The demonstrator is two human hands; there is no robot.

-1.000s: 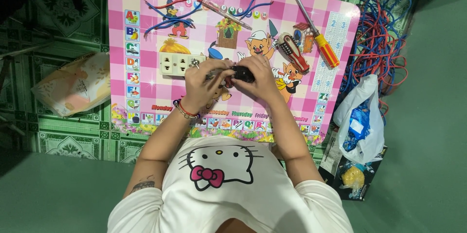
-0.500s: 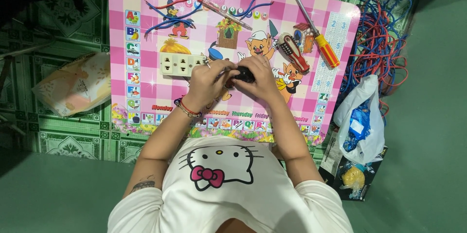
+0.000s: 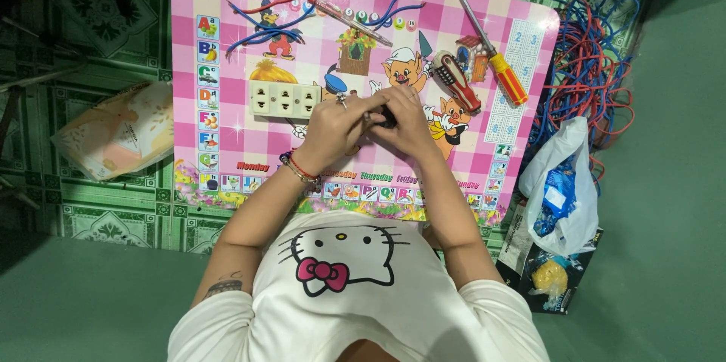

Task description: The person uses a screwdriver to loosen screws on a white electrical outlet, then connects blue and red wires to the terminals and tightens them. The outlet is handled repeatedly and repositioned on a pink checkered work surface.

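Nearest the camera, the person's white shirt fills the lower middle and hides the lap and the near edge of the pink board [image 3: 227,135]. Above it the two hands meet over the board's middle. Between them sits a small black part [image 3: 387,117], mostly covered by fingers, so its shape is hard to make out. The left hand [image 3: 336,126], with bracelets at the wrist and a ring on one finger, is curled shut against the part from the left. The right hand [image 3: 408,122] is closed around it from the right, fingertips pressed on top.

Just left of the hands lies a cream socket strip [image 3: 286,100], flat on the board and close to the left knuckles. Right of the hands, near but apart, lie red-handled pliers [image 3: 454,81] and, beyond them, a screwdriver [image 3: 490,48] with an orange and yellow handle. Farther up the board are short blue and red wire pieces [image 3: 265,26]. Off the board's right edge sits a tangle of blue and red cable [image 3: 586,67], with a white plastic bag [image 3: 560,181] nearer. A paper bag [image 3: 113,135] lies on the floor to the left.
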